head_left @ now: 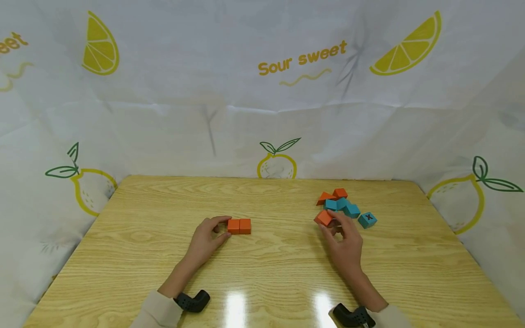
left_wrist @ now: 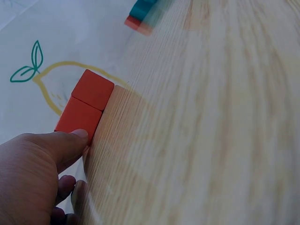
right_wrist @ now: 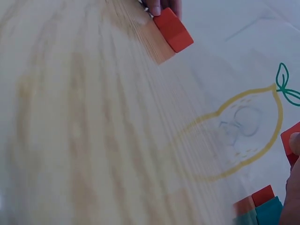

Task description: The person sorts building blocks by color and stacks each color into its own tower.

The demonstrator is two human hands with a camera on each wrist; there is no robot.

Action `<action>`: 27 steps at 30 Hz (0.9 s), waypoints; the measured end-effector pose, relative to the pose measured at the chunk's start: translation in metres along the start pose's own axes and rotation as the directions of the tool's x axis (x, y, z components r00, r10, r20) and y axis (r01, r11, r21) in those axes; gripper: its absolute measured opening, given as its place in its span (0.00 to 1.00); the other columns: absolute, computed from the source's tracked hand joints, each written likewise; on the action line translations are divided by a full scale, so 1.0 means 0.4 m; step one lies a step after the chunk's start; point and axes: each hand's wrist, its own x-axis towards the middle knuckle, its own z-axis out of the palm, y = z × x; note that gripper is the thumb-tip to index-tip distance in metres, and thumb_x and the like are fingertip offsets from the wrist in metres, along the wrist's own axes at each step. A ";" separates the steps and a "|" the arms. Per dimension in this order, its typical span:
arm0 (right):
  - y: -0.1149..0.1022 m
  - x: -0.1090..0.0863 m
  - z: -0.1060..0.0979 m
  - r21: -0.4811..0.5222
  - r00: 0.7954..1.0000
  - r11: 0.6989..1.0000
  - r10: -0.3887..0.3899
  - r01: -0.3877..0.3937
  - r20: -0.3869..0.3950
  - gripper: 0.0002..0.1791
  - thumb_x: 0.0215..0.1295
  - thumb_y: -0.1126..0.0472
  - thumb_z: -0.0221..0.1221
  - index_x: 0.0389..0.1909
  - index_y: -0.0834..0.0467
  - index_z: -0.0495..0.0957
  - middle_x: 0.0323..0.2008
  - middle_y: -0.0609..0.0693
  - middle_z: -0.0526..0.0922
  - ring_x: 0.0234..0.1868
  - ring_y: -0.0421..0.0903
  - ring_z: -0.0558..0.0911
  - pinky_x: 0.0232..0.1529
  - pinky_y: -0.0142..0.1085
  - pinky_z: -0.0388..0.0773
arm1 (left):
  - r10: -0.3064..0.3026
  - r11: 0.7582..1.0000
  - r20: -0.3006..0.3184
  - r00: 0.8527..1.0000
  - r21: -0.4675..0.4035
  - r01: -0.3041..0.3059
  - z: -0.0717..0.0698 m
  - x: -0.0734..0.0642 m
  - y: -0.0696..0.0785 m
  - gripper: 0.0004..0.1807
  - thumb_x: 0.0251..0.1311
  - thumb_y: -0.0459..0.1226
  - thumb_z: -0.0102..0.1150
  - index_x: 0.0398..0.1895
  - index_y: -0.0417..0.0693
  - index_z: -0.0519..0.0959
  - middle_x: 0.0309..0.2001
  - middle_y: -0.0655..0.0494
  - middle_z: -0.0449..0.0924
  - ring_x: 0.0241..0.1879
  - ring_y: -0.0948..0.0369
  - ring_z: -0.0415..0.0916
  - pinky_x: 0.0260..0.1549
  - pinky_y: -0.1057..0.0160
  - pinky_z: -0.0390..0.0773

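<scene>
Two orange cubes stand side by side, touching, on the table's left-centre. My left hand pinches the nearer orange cube between thumb and fingers; the other orange cube is on its right. In the left wrist view the thumb of the left hand presses this cube's side. Over on the right, my right hand grips another orange block, tilted, at the near edge of a cluster of blocks. Only part of that hand shows in the right wrist view.
Several blue blocks lie close together behind the right hand, with an orange triangular block and an orange block at the back. A blue block with a dark mark sits to their right. White lemon-printed cloth surrounds the wooden table.
</scene>
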 end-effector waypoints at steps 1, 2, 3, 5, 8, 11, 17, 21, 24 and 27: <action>-0.003 0.000 0.006 0.005 1.000 1.000 0.003 -0.003 0.006 0.25 0.45 0.83 0.66 0.49 0.75 0.76 0.38 0.66 0.77 0.31 0.55 0.75 0.30 0.28 0.73 | 0.002 1.000 0.000 1.000 0.003 -0.002 0.000 0.000 -0.001 0.24 0.53 0.35 0.69 0.56 0.47 0.79 0.30 0.62 0.70 0.29 0.62 0.62 0.28 0.63 0.65; -0.007 0.001 0.011 0.013 1.000 1.000 0.010 -0.010 0.012 0.25 0.46 0.83 0.66 0.49 0.74 0.76 0.37 0.65 0.77 0.31 0.55 0.75 0.30 0.29 0.73 | 0.000 1.000 0.001 1.000 0.003 0.000 0.000 0.000 0.000 0.24 0.54 0.35 0.69 0.56 0.47 0.79 0.29 0.62 0.70 0.29 0.62 0.62 0.28 0.63 0.65; -0.010 0.001 0.018 0.023 1.000 1.000 0.011 -0.011 0.017 0.24 0.46 0.83 0.66 0.49 0.74 0.76 0.37 0.65 0.77 0.31 0.56 0.75 0.30 0.30 0.74 | -0.003 1.000 0.003 1.000 0.004 0.003 -0.001 0.000 0.000 0.24 0.54 0.35 0.69 0.56 0.47 0.79 0.29 0.62 0.69 0.29 0.62 0.61 0.28 0.63 0.65; -0.014 0.001 0.031 0.038 0.999 0.999 0.014 -0.015 0.030 0.24 0.47 0.82 0.66 0.49 0.74 0.76 0.37 0.64 0.77 0.32 0.56 0.75 0.29 0.31 0.74 | -0.002 1.000 0.003 1.000 0.007 0.002 -0.001 0.001 -0.001 0.24 0.54 0.35 0.69 0.56 0.48 0.79 0.29 0.62 0.69 0.29 0.62 0.61 0.28 0.63 0.64; -0.023 0.000 0.050 0.055 0.999 0.998 0.001 -0.003 0.044 0.24 0.47 0.82 0.66 0.49 0.74 0.76 0.38 0.64 0.78 0.33 0.56 0.75 0.28 0.34 0.75 | 0.002 1.000 0.002 1.000 0.009 -0.002 -0.001 0.000 0.000 0.24 0.54 0.35 0.69 0.56 0.48 0.79 0.28 0.62 0.68 0.28 0.62 0.61 0.27 0.63 0.64; -0.031 0.000 0.066 0.071 0.998 0.997 -0.013 0.009 0.058 0.24 0.47 0.82 0.66 0.49 0.73 0.76 0.38 0.64 0.77 0.33 0.56 0.75 0.28 0.36 0.74 | 0.000 1.000 0.003 1.000 0.002 0.000 -0.001 0.000 0.000 0.24 0.53 0.35 0.70 0.56 0.48 0.79 0.28 0.62 0.69 0.28 0.62 0.61 0.27 0.63 0.64; -0.042 -0.001 0.089 0.093 0.997 0.995 -0.028 0.021 0.072 0.24 0.46 0.82 0.66 0.48 0.73 0.77 0.37 0.64 0.78 0.32 0.56 0.75 0.26 0.40 0.75 | -0.016 1.000 0.015 1.000 -0.007 0.016 -0.002 0.001 0.001 0.24 0.53 0.35 0.70 0.56 0.48 0.79 0.29 0.62 0.70 0.29 0.62 0.62 0.28 0.62 0.65; -0.050 0.000 0.102 0.106 0.997 0.994 -0.019 0.011 0.076 0.23 0.47 0.81 0.67 0.48 0.72 0.77 0.37 0.63 0.78 0.32 0.56 0.76 0.26 0.42 0.75 | -0.020 1.000 0.017 1.000 0.001 0.020 -0.003 0.001 0.005 0.24 0.53 0.35 0.70 0.56 0.48 0.79 0.28 0.62 0.69 0.29 0.61 0.61 0.28 0.62 0.64; -0.056 0.000 0.113 0.109 0.996 0.994 -0.017 0.008 0.084 0.23 0.48 0.80 0.67 0.48 0.72 0.77 0.37 0.62 0.79 0.33 0.56 0.76 0.26 0.42 0.75 | -0.017 1.000 0.015 1.000 0.006 0.017 -0.003 0.002 0.006 0.24 0.53 0.35 0.70 0.56 0.47 0.79 0.29 0.62 0.70 0.29 0.61 0.62 0.29 0.62 0.64; -0.063 0.000 0.123 0.112 0.996 0.994 -0.020 0.009 0.093 0.23 0.48 0.80 0.66 0.48 0.72 0.77 0.37 0.62 0.78 0.32 0.56 0.76 0.26 0.43 0.75 | -0.020 1.000 0.013 1.000 0.005 0.020 -0.004 0.002 0.007 0.24 0.53 0.35 0.70 0.56 0.47 0.79 0.32 0.62 0.74 0.29 0.62 0.63 0.29 0.62 0.66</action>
